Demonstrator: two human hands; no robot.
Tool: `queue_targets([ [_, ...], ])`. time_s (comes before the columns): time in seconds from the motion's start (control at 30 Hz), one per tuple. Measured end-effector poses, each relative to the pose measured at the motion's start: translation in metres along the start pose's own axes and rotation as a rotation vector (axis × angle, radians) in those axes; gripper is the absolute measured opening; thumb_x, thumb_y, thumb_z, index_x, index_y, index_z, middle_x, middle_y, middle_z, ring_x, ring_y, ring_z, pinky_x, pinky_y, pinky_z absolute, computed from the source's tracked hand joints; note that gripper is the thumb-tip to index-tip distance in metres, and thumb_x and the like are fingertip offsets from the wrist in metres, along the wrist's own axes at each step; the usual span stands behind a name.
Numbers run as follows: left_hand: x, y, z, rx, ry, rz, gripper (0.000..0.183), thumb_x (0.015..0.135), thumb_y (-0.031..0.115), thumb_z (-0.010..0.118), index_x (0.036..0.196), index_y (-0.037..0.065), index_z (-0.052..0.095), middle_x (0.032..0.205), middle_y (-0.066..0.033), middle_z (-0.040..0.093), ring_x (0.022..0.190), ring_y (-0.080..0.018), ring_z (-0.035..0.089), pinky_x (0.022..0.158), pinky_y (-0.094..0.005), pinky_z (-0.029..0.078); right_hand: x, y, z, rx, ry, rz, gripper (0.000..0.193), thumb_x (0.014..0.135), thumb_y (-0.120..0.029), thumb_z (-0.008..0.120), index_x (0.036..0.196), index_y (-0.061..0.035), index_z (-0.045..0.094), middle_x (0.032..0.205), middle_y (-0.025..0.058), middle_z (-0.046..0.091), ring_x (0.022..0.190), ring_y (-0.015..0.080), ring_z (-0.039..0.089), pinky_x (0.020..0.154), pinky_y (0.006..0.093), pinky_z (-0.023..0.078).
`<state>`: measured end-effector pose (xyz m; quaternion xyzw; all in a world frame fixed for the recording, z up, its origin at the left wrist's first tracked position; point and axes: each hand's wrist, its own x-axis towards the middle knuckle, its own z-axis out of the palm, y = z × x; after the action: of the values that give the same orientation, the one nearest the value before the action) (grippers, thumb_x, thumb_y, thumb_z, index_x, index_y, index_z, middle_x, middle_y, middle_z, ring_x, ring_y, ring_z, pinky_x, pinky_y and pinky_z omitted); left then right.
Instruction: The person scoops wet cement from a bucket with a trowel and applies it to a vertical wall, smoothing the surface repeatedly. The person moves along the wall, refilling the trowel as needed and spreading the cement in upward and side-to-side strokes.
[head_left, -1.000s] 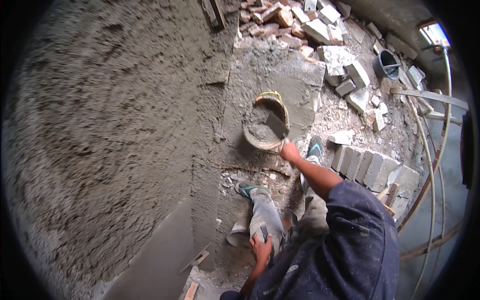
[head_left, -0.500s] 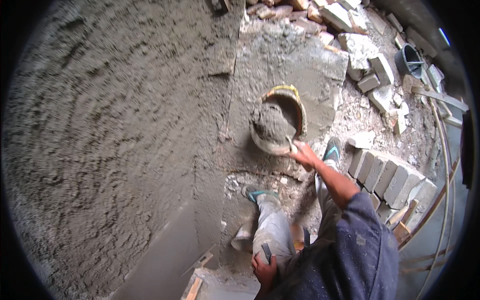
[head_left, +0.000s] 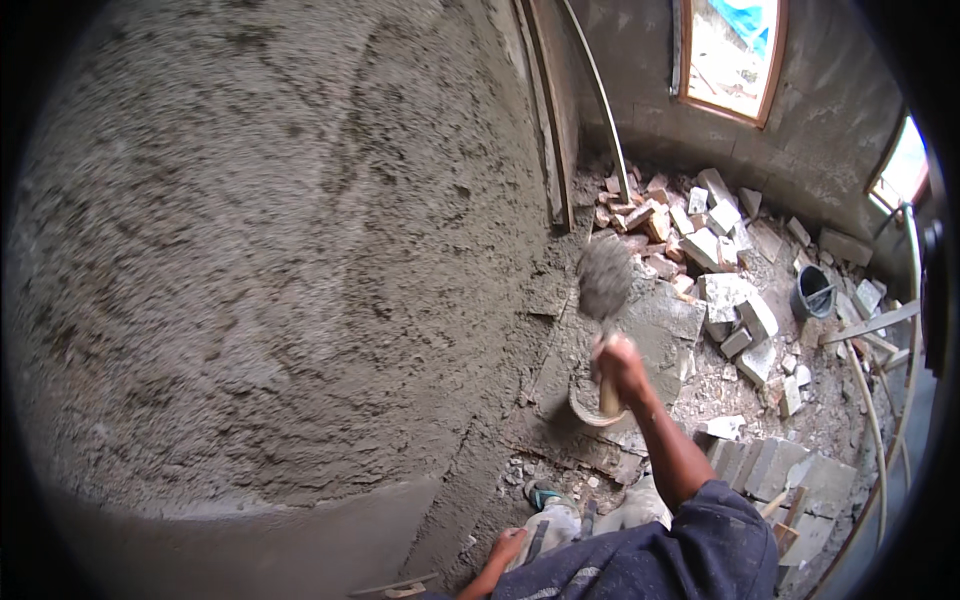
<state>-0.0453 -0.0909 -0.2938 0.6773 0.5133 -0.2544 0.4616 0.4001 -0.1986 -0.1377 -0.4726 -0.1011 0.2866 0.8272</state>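
Raised in front of the rough plastered wall [head_left: 250, 250], my right hand [head_left: 622, 370] is wrapped around the light wooden handle of a trowel [head_left: 609, 399]. A blurred heap of wet grey mortar [head_left: 605, 277] covers its blade. Below the hand stands a round mortar bucket [head_left: 593, 413], mostly hidden by my hand and forearm, with part of its pale rim showing. My left hand [head_left: 508, 546] rests low beside my thigh, its fingers loosely stretched, and no held thing shows in it.
Broken bricks and blocks [head_left: 715, 225] lie heaped at the back. A dark bucket [head_left: 812, 293] stands to the right. Stacked pale blocks [head_left: 790, 475] are near my right side, with hoses [head_left: 870, 430] beyond. A framed window opening [head_left: 735, 50] is in the far wall.
My right hand has lifted the trowel with mortar up out of the bucket. The view has tilted up, showing more wall and windows. My left hand stays low by my leg.
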Motion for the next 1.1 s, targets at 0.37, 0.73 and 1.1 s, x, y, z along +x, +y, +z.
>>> queue_targets([
  [0.37, -0.029, -0.083, -0.097, -0.065, 0.09, -0.301, 0.049, 0.084, 0.048, 0.053, 0.094, 0.001, 0.065, 0.09, -0.0167, 0.065, 0.09, -0.0305, 0.061, 0.078, -0.0377, 0.045, 0.14, -0.139, 0.155, -0.323, 1.134, -1.255, 0.033, 0.086, -0.023, 0.058, 0.11, -0.0005, 0.051, 0.073, 0.0087, 0.055, 0.059, 0.0174, 0.055, 0.053, 0.0309, 0.047],
  [0.73, -0.016, -0.111, -0.023, -0.25, -0.125, -0.142, 0.066, 0.08, 0.054, 0.057, 0.121, 0.003, 0.049, 0.116, -0.0173, 0.056, 0.107, -0.0272, 0.053, 0.089, -0.0373, 0.042, -0.112, 0.203, 0.189, -0.775, -0.155, 0.094, 0.03, 0.076, -0.021, 0.065, 0.092, -0.0029, 0.049, 0.07, 0.0168, 0.055, 0.066, 0.0303, 0.057, 0.064, 0.0425, 0.046],
  [1.1, -0.061, 0.011, 0.113, 0.234, -0.002, -0.179, 0.08, 0.077, 0.054, 0.06, 0.134, 0.005, 0.033, 0.127, -0.0277, 0.042, 0.117, -0.0462, 0.04, 0.095, -0.0504, 0.036, -0.036, 0.32, -0.24, -1.509, 0.085, 0.814, 0.037, 0.082, -0.029, 0.051, 0.101, 0.0025, 0.058, 0.09, 0.0271, 0.063, 0.086, 0.0414, 0.062, 0.075, 0.0487, 0.05],
])
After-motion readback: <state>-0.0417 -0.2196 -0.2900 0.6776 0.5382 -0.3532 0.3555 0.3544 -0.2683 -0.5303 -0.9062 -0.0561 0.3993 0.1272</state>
